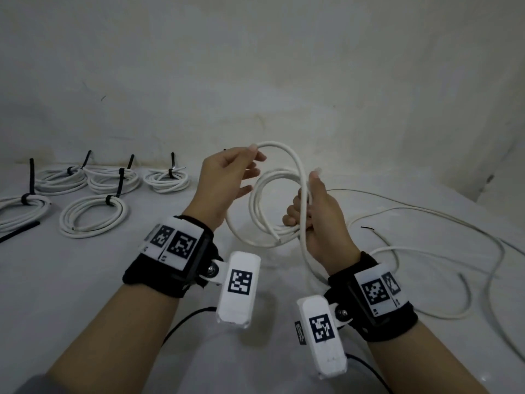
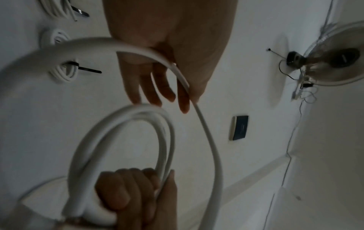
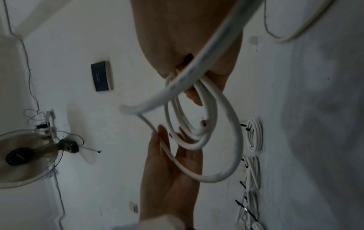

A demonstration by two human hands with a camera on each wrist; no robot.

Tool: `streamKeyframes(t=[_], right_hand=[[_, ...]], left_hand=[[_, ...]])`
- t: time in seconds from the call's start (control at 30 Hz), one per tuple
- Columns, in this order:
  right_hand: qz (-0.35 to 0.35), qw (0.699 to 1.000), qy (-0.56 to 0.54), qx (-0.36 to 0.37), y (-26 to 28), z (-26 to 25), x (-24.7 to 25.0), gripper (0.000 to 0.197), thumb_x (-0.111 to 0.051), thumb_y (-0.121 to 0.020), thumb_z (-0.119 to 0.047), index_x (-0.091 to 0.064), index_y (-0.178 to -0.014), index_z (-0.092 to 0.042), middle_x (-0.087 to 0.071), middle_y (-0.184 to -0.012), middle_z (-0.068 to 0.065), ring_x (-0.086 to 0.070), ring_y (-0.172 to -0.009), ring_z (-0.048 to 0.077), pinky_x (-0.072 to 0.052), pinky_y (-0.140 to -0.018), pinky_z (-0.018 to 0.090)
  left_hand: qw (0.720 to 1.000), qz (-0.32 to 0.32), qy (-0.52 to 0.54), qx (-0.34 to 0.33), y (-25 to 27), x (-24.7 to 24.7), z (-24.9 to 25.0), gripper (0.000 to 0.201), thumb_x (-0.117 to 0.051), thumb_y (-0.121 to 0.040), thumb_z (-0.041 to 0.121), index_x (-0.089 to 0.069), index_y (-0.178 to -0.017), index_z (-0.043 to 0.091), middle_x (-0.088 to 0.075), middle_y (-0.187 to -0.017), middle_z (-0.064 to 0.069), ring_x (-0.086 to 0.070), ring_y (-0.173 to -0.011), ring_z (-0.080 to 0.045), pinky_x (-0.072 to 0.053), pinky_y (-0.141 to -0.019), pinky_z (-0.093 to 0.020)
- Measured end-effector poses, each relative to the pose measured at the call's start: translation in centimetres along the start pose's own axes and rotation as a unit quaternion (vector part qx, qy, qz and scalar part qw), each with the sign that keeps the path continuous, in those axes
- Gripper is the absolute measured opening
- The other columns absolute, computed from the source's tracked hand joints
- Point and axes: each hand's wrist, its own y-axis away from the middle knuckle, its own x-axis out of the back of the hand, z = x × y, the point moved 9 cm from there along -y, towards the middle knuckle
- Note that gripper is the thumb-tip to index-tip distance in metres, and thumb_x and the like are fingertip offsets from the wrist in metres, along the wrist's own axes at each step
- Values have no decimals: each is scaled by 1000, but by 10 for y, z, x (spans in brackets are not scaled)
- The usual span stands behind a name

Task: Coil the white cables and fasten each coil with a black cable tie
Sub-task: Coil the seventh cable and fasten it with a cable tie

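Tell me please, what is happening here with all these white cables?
A person is coiling a thick white cable in the air. The right hand grips the gathered loops while the left hand pinches the next loop. Five finished coils with black cable ties lie at left; loose cable trails right.

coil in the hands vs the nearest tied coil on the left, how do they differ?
The white cable coil held in the air has no tie; the finished white coil lying on the surface is cinched by a black cable tie. The held coil is gripped by the right hand, with the left hand pinching a new loop; the finished coil lies flat, untouched. The held coil's cable trails off right. Both are white round cable.
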Motion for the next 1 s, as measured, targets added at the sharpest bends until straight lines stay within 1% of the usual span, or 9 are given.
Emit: streamKeyframes(t=[0.2,0.3,0.4,0.5,0.6,0.7,0.8,0.9,1.0], right_hand=[[-42,998,-3,-38,0,15,-12,42,-41,-100,-38,-37,-64,-16,-28,-39,-3,-27,-31,8,-36,-39,21],[-50,998,19,-32,1,19,-16,43,-41,-99,-41,-38,-65,-16,-27,-40,-3,-26,-32,8,-36,-40,22],[-58,997,29,-49,0,25,-19,46,-39,-98,-43,-43,-65,-12,-32,-39,-2,-32,-32,9,-40,-44,23],[-52,994,84,-35,-1,17,-11,46,-36,-100,-42,-58,-79,-7,-51,-51,1,-50,-47,12,-49,-56,26],[-27,988,153,2,-2,-7,3,48,-33,-100,-45,-66,-97,-10,-63,-78,3,-61,-70,13,-52,-66,26],[-12,945,307,115,0,-39,4,37,-44,-99,-37,-69,-102,-10,-64,-83,0,-61,-72,9,-49,-66,20],[-25,870,441,216,9,-53,-8,18,-54,-96,-21,-70,-97,-13,-62,-68,-9,-55,-54,1,-43,-59,13],[-19,852,466,239,9,-56,-6,17,-53,-97,-18,-70,-93,-19,-57,-57,-11,-50,-46,2,-41,-55,16],[15,852,444,276,8,-68,1,22,-51,-96,-20,-69,-85,-25,-52,-50,-14,-45,-45,8,-38,-53,28]], left_hand=[[998,-33,-54,2,7,-14,-10,24,-54,-95,29,-70,-88,14,-72,-80,0,-70,-63,-13,-54,-60,-23],[995,-28,-97,-28,5,-13,-10,24,-54,-95,28,-72,-87,16,-64,-62,3,-48,-42,-8,-41,-43,-18],[992,-26,-115,-47,2,-11,-12,27,-53,-96,25,-72,-82,13,-46,-46,9,-37,-41,-4,-30,-40,-16],[991,-18,-124,-47,0,-8,-14,28,-52,-96,24,-72,-81,10,-40,-40,13,-35,-38,-2,-29,-41,-13],[989,-21,-135,-52,-2,-6,-13,28,-53,-96,24,-72,-81,10,-40,-42,13,-35,-38,-2,-29,-41,-13],[987,-31,-148,-60,-2,-8,-12,27,-54,-95,25,-72,-78,13,-39,-46,8,-34,-39,-2,-29,-41,-14],[982,-43,-171,-72,-1,-12,-10,28,-55,-95,27,-72,-79,12,-39,-46,8,-34,-39,-1,-28,-41,-13],[976,-72,-192,-77,0,-16,-10,30,-55,-94,30,-73,-83,9,-41,-48,7,-36,-39,-1,-29,-42,-12],[971,-127,-193,-65,4,-25,-12,32,-55,-92,34,-74,-87,9,-43,-44,12,-36,-39,-1,-29,-43,-12]])
